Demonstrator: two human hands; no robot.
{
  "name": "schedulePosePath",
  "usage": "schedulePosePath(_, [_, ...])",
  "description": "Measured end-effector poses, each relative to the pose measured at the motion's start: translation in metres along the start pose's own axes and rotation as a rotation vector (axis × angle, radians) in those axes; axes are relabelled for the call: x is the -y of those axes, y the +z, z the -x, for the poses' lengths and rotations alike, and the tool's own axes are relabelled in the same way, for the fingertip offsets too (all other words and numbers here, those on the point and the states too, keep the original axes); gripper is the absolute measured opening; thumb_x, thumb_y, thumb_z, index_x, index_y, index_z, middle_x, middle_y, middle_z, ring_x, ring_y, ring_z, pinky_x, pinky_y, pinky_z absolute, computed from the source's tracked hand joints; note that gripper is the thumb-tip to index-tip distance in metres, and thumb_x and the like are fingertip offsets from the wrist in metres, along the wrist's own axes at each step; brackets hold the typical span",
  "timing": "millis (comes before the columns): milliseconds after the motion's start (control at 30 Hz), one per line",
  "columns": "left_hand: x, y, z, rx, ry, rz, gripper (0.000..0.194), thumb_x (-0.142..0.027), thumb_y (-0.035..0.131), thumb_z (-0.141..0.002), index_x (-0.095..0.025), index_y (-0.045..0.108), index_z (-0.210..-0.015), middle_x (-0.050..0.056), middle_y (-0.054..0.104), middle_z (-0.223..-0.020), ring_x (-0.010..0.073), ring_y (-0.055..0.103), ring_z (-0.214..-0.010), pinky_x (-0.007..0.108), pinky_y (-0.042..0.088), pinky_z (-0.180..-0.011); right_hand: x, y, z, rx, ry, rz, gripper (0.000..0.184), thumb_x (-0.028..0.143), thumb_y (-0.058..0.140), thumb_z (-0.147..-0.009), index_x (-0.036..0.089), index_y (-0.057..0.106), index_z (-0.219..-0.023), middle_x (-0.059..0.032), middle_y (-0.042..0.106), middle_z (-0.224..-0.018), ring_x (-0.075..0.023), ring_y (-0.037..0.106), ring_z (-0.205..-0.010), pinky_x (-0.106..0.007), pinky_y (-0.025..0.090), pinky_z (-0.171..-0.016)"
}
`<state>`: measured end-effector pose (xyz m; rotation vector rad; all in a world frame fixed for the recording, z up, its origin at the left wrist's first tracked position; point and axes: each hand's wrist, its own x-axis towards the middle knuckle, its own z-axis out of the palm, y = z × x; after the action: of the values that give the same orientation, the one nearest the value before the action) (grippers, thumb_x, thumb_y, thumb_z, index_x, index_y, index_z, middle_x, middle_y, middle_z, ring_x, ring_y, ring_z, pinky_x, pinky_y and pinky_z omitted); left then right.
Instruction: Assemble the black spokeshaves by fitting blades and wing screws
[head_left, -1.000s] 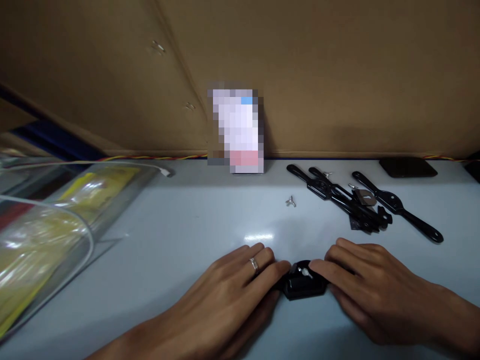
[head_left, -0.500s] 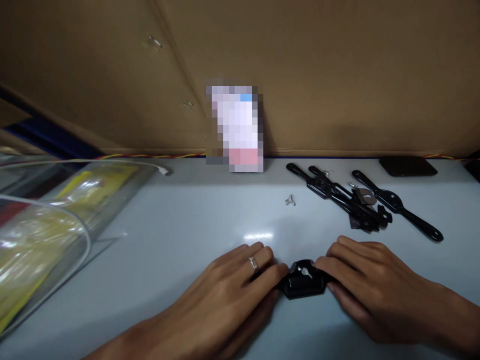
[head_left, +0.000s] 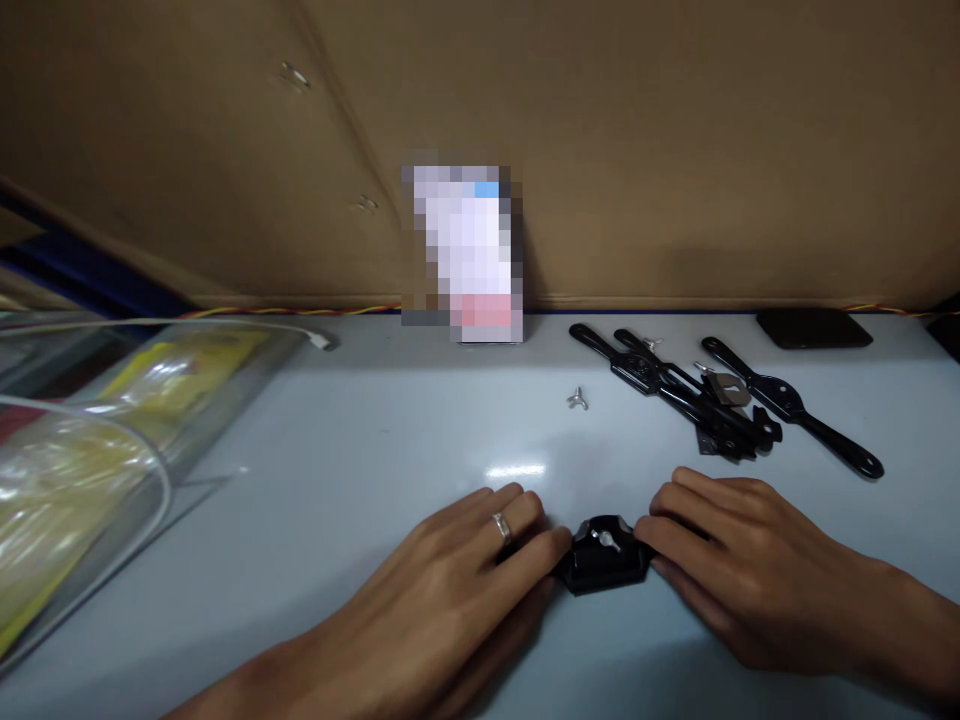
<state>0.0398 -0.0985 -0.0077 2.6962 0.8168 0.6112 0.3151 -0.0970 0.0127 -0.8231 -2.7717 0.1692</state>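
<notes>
Between my hands, low over the grey table, is a black spokeshave (head_left: pixel 606 572) with a silver thumbscrew (head_left: pixel 606 540) at its middle. My left hand (head_left: pixel 472 570), a ring on one finger, is closed round its left handle. On the other side, my right hand (head_left: pixel 724 560) grips the right handle, its fingertips close to the body. Both handles are mostly hidden under the fingers. Farther back lies a loose wing screw (head_left: pixel 577 398), and to its right a pile of black spokeshave bodies (head_left: pixel 637 372) with small metal plates (head_left: pixel 726 388) and more screws.
Another black spokeshave body (head_left: pixel 776 398) lies right of the pile. A dark flat object (head_left: pixel 814 328) rests by the cardboard wall (head_left: pixel 637 150), against which a blurred upright phone-like object (head_left: pixel 480 250) leans. At left are plastic-wrapped yellow packages (head_left: pixel 90 470) and a white cable (head_left: pixel 161 470).
My right fingers have shifted slightly on the spokeshave, baring more of its right end. My left hand keeps its hold. The whole view has moved a little.
</notes>
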Motion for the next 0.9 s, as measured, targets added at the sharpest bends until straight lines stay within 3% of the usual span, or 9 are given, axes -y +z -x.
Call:
schedulePosePath(167, [0.0011, 0.001, 0.0011, -0.004, 0.005, -0.01, 0.022, -0.008, 0.043, -0.1, -0.016, 0.057, -0.114, 0.006, 0.059, -0.092, 0.0207, 0.051, -0.077, 0.034, 0.044, -0.065, -0.0009, 0.0008, -0.0018, 0.0, 0.022, -0.005, 0.02, 0.006, 0.05, -0.091, 0.013, 0.066, -0.1, -0.006, 0.06, -0.086, -0.0208, 0.048, -0.075, -0.034, 0.034, -0.059])
schedulePosePath(700, [0.0032, 0.0024, 0.005, 0.01, 0.015, 0.012, 0.022, -0.006, 0.044, -0.098, -0.017, 0.06, -0.11, 0.006, 0.057, -0.091, 0.02, 0.05, -0.075, 0.033, 0.041, -0.062, -0.0005, 0.0002, -0.0004, 0.007, 0.033, -0.01, 0.021, 0.006, 0.048, -0.092, 0.014, 0.066, -0.099, -0.0064, 0.061, -0.086, -0.0209, 0.049, -0.075, -0.033, 0.036, -0.06])
schedulePosePath(900, [0.0005, 0.0001, 0.0014, 0.0, -0.005, 0.023, 0.022, -0.007, 0.042, -0.1, -0.017, 0.058, -0.112, 0.005, 0.059, -0.092, 0.0204, 0.05, -0.077, 0.033, 0.043, -0.064, 0.0019, -0.0013, -0.0001, -0.011, 0.039, 0.019, 0.025, 0.008, 0.047, -0.093, 0.013, 0.066, -0.109, -0.0075, 0.063, -0.088, -0.0218, 0.052, -0.078, -0.033, 0.039, -0.061])
